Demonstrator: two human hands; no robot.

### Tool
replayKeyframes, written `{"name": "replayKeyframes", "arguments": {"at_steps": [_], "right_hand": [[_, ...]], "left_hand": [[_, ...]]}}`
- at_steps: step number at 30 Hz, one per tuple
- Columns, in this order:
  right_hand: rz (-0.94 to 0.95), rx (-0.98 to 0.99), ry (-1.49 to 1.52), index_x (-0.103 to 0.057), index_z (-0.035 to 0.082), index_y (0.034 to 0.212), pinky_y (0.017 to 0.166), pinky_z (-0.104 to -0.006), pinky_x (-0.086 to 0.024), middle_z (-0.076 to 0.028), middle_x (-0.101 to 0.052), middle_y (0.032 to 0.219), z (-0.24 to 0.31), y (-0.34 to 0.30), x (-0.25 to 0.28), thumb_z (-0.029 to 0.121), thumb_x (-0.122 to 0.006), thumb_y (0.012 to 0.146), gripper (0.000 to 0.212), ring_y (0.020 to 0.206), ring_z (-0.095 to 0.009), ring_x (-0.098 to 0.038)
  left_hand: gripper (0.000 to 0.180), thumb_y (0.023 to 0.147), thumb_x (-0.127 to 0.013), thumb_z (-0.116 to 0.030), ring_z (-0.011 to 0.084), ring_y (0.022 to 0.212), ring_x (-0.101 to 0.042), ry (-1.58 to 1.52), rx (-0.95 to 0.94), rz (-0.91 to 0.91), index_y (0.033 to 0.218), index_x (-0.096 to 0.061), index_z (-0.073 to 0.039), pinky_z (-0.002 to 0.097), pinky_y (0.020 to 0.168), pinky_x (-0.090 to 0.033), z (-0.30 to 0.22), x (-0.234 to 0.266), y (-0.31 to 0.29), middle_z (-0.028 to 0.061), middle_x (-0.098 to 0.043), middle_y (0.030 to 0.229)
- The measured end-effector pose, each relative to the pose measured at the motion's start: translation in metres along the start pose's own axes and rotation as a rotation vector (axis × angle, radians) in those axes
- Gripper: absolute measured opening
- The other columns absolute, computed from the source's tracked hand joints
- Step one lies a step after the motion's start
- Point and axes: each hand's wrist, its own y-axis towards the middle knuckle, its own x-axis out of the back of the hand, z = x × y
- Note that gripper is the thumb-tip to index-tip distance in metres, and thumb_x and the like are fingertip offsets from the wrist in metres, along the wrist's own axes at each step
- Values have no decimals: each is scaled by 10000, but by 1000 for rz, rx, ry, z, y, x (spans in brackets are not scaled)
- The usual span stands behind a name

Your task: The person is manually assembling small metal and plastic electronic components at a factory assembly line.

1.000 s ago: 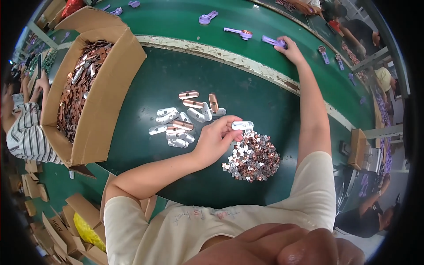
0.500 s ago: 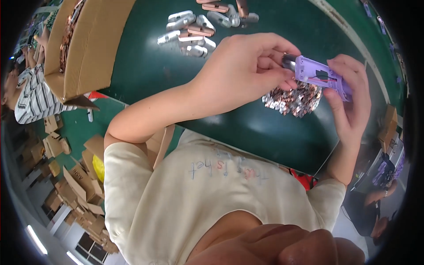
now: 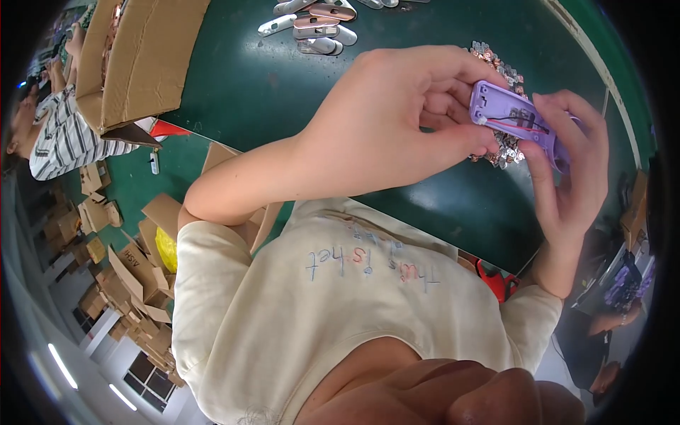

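A long purple plastic casing (image 3: 504, 112) with an open hollow side is held over the table. Red and black wires and a small dark part lie inside it. My right hand (image 3: 577, 149) grips its right end between thumb and fingers. At the left end, my left hand (image 3: 418, 113) curls around the casing, thumb at the lower edge and index finger at the upper one. A small pale wire end shows beside that thumb. Beneath the casing is a heap of small shiny silver and copper-coloured pieces (image 3: 506, 152), partly hidden by both hands.
Silver and rose-coloured elongated shells (image 3: 315, 28) lie at the far side of the green table (image 3: 262, 92). A large cardboard box (image 3: 152, 64) stands at the left edge. Beyond it sits a person in striped clothing (image 3: 60, 142). More cartons (image 3: 134, 276) crowd the floor.
The dark, shiny rounded part at my left fingers is no longer visible. My left hand is now closer around the casing's end. The view has shifted, moving the shells toward the upper edge.
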Motion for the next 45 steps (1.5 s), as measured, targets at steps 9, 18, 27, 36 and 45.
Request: {"name": "replayKeyframes", "arguments": {"at_steps": [9, 18, 27, 36, 45], "right_hand": [[-43, -138, 351, -554, -22, 1012, 607, -213, -449, -114, -543, 963, -7, 0, -13, -24, -695, 680, 360, 748, -144, -549], [28, -488, 594, -528, -13, 950, 710, -210, -423, -55, -539, 906, -7, -5, -29, -84, -643, 723, 265, 834, -99, -515], [12, -628, 401, -560, 62, 947, 684, -221, -420, -13, -561, 807, -80, 66, -23, 180, -748, 666, 359, 745, -78, -534], [-246, -654, -237, -548, -163, 892, 605, -335, -512, -191, -605, 833, -243, 149, -1, 142, -709, 721, 385, 713, -288, -605], [327, -163, 26, -584, -2, 885, 769, -233, -403, -45, -563, 921, -77, 76, -33, 78, -592, 802, 116, 885, -118, -537]], "left_hand": [[177, 769, -638, -36, 78, 623, -590, 44, 13, -113, 925, -577, 21, 182, 558, -465, 20, -3, 4, 53, -611, 719], [198, 776, -633, 18, 77, 716, -556, 419, -239, -195, 952, -544, 34, 194, 608, -461, 49, 3, -3, 55, -558, 856], [486, 682, -761, -300, 166, 745, -589, 761, -228, -303, 993, -556, 12, 286, 677, -489, 36, 38, 25, 95, -578, 830], [378, 688, -501, 60, 283, 1021, -503, 1474, -356, -23, 1061, -558, 33, 350, 866, -422, 48, 70, 25, 143, -530, 1093], [205, 799, -542, 56, 246, 798, -630, 1154, -288, -165, 982, -593, -21, 269, 706, -507, 29, 78, 10, 115, -623, 907]]}}
